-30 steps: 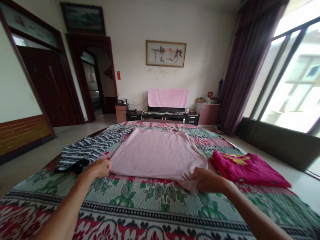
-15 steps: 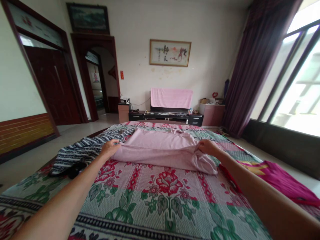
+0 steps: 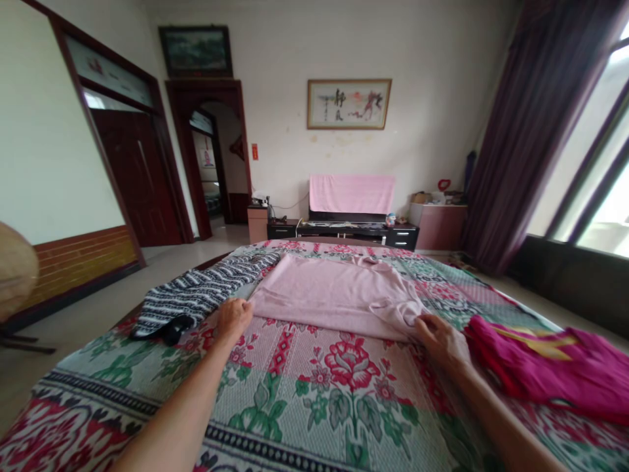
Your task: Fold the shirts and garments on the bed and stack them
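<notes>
A pale pink garment (image 3: 334,295) lies folded in half on the flowered bedspread (image 3: 314,393). My left hand (image 3: 234,317) rests at its near left corner, fingers curled on the fabric edge. At the near right corner my right hand (image 3: 441,335) pinches the bunched cloth where a sleeve gathers. Both arms reach forward over the bed.
A black-and-white striped garment (image 3: 196,295) lies left of the pink one, a magenta garment (image 3: 545,360) to the right. Beyond the bed stand a low TV cabinet (image 3: 344,229) draped with a pink cloth, a dark doorway (image 3: 216,164) and purple curtains (image 3: 515,131).
The near half of the pink garment was lifted and folded away over the far half; both hands have since come back toward me, to the fold's near corners.
</notes>
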`<state>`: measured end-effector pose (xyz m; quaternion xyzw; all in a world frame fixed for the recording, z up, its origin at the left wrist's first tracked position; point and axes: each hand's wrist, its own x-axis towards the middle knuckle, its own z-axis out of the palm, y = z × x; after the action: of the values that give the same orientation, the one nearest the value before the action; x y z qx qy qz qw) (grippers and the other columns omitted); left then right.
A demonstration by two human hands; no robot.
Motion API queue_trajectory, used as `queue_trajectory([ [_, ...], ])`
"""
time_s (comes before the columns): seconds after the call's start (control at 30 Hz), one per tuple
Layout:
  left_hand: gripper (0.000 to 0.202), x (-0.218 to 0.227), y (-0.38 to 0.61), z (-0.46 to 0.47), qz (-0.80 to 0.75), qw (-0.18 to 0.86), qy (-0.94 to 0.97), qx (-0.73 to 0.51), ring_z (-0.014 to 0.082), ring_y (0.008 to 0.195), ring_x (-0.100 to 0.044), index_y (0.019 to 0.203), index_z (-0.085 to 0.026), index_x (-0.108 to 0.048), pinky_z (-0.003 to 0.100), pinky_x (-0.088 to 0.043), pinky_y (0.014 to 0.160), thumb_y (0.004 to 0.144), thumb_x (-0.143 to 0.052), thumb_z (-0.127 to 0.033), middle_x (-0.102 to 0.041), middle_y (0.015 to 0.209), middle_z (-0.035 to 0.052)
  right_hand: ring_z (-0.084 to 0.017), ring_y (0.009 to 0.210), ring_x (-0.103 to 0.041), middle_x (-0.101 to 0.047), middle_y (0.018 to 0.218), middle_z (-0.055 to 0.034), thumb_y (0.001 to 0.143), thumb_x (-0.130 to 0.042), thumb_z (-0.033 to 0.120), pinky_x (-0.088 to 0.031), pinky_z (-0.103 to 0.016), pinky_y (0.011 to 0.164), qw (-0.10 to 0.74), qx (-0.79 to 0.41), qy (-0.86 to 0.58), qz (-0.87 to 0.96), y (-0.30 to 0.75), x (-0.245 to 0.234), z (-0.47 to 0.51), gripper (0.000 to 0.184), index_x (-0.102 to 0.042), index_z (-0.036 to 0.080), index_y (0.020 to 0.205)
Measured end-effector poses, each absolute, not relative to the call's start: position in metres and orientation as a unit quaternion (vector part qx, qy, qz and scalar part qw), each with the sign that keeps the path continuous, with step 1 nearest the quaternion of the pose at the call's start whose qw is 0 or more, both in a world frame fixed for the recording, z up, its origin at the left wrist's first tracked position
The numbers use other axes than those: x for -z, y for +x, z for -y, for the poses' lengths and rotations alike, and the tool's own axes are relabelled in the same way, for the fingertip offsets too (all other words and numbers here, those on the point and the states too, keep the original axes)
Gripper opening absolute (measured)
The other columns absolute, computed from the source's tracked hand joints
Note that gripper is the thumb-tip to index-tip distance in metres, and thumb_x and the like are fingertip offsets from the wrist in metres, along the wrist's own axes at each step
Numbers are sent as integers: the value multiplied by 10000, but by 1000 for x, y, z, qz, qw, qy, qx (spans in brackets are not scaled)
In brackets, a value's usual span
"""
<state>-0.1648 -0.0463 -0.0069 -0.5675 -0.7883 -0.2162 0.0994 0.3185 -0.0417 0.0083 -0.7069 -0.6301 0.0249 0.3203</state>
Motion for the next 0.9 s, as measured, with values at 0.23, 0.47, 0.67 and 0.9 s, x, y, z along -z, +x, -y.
queue_trajectory([
  [0.23, 334, 4, -159, 46, 779, 109, -578, 219, 213, 949, -600, 926, -148, -685, 272, -389, 840, 844, -411, -322, -696, 956, 112, -250, 904, -618, -662, 979, -92, 795, -430, 499, -453, -326, 765, 284, -18, -666, 689, 316, -5, 44, 373, -663, 222, 883],
  [0.47, 355, 8, -165, 43, 789, 101, -569, 209, 250, 922, -617, 919, -134, -690, 298, -421, 796, 810, -416, -332, -689, 935, 134, -247, 997, -600, -633, 1115, -109, 729, -546, 533, -454, -320, 857, 265, -83, -623, 731, 335, -8, 42, 517, -639, 164, 1079],
  [0.67, 402, 11, -169, 41, 815, 65, -518, 253, 256, 869, -637, 981, -172, -668, 290, -437, 708, 826, -380, -405, -704, 912, 111, -226, 892, -642, -674, 1024, -89, 778, -490, 389, -462, -296, 790, 281, -24, -651, 705, 344, 0, 41, 369, -670, 166, 1010],
  [0.9, 421, 7, -168, 42, 821, 56, -511, 250, 275, 880, -638, 1039, -177, -653, 301, -434, 701, 828, -377, -414, -702, 952, 124, -223, 847, -669, -714, 917, -78, 854, -392, 357, -446, -270, 711, 291, 11, -666, 687, 337, -2, 46, 329, -653, 194, 970],
])
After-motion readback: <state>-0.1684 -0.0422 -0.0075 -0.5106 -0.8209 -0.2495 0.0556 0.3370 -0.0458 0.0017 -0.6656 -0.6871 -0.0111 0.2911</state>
